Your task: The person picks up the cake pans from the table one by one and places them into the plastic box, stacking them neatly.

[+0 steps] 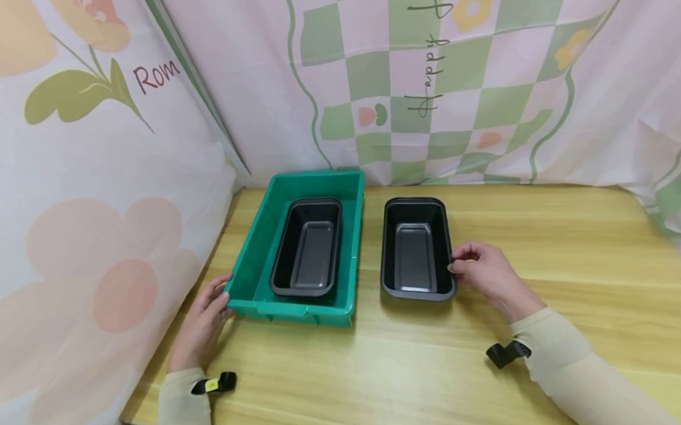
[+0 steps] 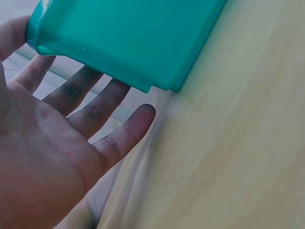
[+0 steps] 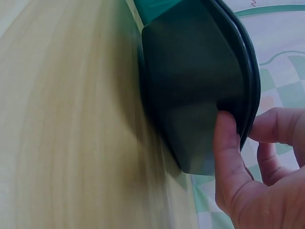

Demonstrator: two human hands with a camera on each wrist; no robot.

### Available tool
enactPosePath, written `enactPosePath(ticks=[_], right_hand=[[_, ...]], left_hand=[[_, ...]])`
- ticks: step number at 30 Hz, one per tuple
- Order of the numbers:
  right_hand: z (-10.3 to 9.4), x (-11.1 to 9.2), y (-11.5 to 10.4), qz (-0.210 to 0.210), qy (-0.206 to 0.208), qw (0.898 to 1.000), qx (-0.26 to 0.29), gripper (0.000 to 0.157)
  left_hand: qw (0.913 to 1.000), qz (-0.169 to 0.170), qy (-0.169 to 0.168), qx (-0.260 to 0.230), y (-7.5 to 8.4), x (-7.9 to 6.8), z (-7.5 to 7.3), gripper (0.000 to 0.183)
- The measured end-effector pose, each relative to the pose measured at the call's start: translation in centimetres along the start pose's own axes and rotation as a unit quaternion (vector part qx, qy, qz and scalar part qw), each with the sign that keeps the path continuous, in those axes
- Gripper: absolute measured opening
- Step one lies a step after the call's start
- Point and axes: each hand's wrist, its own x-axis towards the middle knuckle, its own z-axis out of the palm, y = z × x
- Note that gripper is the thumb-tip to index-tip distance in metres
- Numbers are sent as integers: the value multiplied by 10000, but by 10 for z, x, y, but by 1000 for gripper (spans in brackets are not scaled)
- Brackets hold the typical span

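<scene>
At the near left corner of a green plastic tray (image 1: 352,299), my left hand (image 1: 200,324) touches the rim, its fingers fairly straight and spread. In the left wrist view several fingertips pass behind the tray's wall (image 2: 128,43), and the little finger stands clear of it. Inside the tray lies a black loaf pan (image 1: 314,257). To the right is a second black loaf pan (image 1: 414,254). My right hand (image 1: 491,276) pinches this pan's right rim between thumb and fingers, as the right wrist view also shows on the pan's side wall (image 3: 190,90).
A wood-grain table (image 1: 425,372) lies under everything. Behind it hangs a patterned curtain (image 1: 414,78), close to the tray's far edge. Another printed cloth (image 1: 82,246) borders the left side. Each wrist carries a small black camera (image 1: 505,354) on a strap.
</scene>
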Motion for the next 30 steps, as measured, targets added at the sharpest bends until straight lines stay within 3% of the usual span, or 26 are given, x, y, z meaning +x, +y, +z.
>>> enactPosePath(ticks=[19, 30], right_hand=[[-7, -4, -13, -191, 94, 9998, -5, 19], [-2, -11, -38, -370, -94, 9987, 334, 16]], left_hand=[[10000, 17, 13, -3, 1, 0, 1, 47], [10000, -2, -12, 44, 1, 0, 0, 48]])
